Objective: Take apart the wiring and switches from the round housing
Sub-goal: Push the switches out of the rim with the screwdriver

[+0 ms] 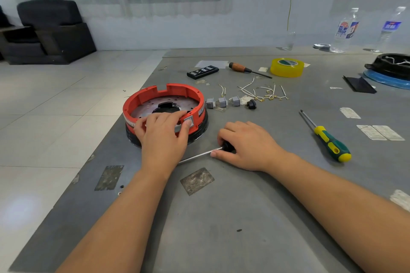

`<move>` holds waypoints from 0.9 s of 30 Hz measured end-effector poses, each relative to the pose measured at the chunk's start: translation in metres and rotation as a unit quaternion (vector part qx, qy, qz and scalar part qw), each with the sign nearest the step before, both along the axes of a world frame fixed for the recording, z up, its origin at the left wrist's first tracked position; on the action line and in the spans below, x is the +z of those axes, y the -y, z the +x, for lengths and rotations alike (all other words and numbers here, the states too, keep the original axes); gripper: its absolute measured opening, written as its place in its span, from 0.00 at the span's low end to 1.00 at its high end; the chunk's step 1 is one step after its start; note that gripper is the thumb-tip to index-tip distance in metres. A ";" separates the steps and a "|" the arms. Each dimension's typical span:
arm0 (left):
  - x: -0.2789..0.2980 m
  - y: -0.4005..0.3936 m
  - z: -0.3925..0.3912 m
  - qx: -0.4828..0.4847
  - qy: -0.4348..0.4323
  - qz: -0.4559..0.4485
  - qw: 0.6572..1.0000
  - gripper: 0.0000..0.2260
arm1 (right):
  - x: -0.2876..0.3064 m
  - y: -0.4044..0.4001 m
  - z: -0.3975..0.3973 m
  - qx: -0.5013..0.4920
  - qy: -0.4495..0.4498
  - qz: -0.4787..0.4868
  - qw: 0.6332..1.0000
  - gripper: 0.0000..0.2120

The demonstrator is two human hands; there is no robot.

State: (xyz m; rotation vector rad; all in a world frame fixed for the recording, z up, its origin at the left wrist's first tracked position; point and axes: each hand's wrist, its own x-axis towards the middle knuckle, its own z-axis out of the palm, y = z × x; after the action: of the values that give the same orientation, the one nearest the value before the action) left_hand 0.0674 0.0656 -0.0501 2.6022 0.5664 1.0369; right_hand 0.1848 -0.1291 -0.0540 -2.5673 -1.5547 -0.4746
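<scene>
Red round housing (164,104) under left hand (163,132), screwdriver (200,155) in right hand (246,146)

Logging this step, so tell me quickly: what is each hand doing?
Left hand: fingers pinch the switch in the round housing.
Right hand: grips the screwdriver.
</scene>
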 end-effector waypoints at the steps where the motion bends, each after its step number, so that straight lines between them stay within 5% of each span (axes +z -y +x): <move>1: 0.000 0.000 0.001 0.001 0.001 0.000 1.000 0.13 | 0.001 0.000 0.001 0.009 -0.002 -0.001 1.000 0.26; 27: 0.002 -0.024 -0.026 -0.096 0.035 -0.113 0.988 0.10 | 0.008 0.035 0.041 -0.036 0.012 0.047 0.998 0.31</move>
State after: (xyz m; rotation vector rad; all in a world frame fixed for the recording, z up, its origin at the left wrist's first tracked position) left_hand 0.0419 0.0896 -0.0477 2.3592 0.3831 0.9385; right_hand 0.2257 -0.1638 -0.0465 -2.5615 -1.4153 -0.5740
